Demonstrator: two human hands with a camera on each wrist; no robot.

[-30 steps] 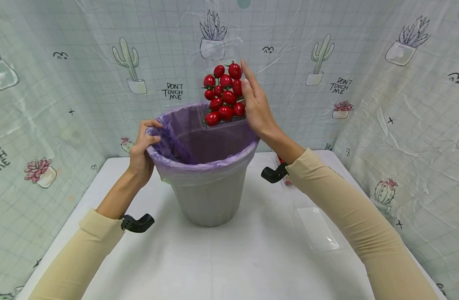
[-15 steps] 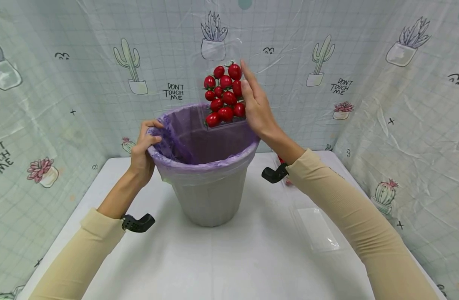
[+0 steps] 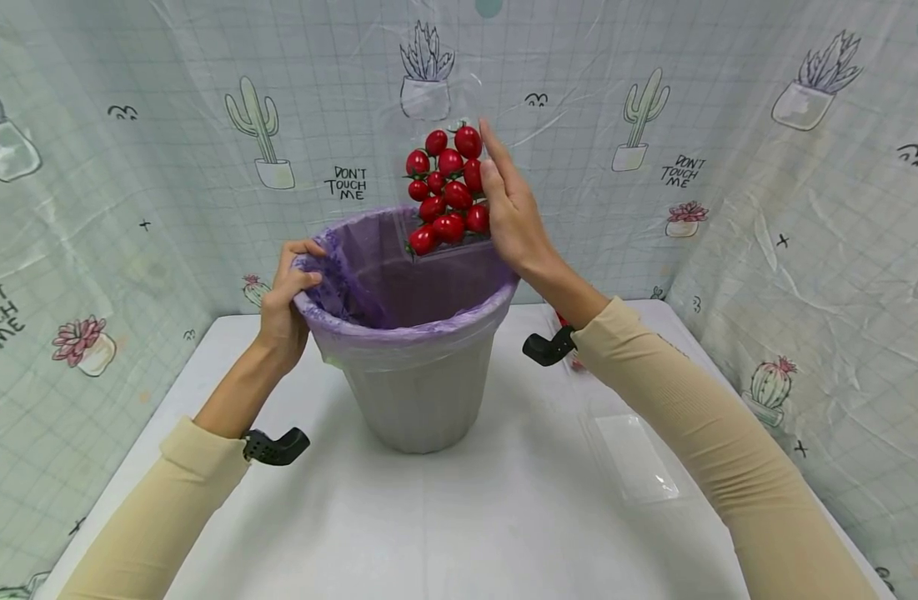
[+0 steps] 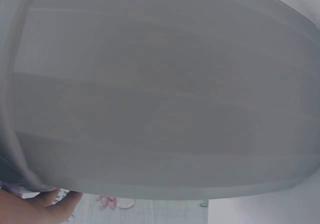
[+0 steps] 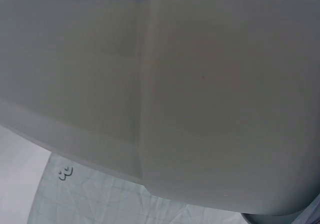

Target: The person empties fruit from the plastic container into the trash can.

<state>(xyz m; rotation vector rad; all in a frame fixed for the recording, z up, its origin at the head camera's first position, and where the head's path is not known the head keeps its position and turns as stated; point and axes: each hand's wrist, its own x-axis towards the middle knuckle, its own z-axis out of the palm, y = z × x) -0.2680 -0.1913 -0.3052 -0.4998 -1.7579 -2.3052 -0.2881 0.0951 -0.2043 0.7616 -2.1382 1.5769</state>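
A grey trash bin (image 3: 421,408) stands upright on the white table, lined with a purple bag (image 3: 421,335) folded over its rim. My left hand (image 3: 284,296) grips the rim at the left, thumb and fingers over the liner; in the left wrist view its fingers (image 4: 50,206) show at the bottom left beside the bin wall (image 4: 165,99). Over the bin's mouth, my right hand (image 3: 514,217) holds a clear plastic pack of cherry tomatoes (image 3: 451,196) by its right edge, thumb in front. The right wrist view is filled by the bin's side (image 5: 210,94), the hand itself out of sight.
A flat clear plastic pack (image 3: 634,458) lies on the table (image 3: 428,533) at the right. Behind the right forearm, another pack with red contents (image 3: 576,363) is mostly hidden. A sheet printed with cacti (image 3: 258,125) hangs around the back and sides.
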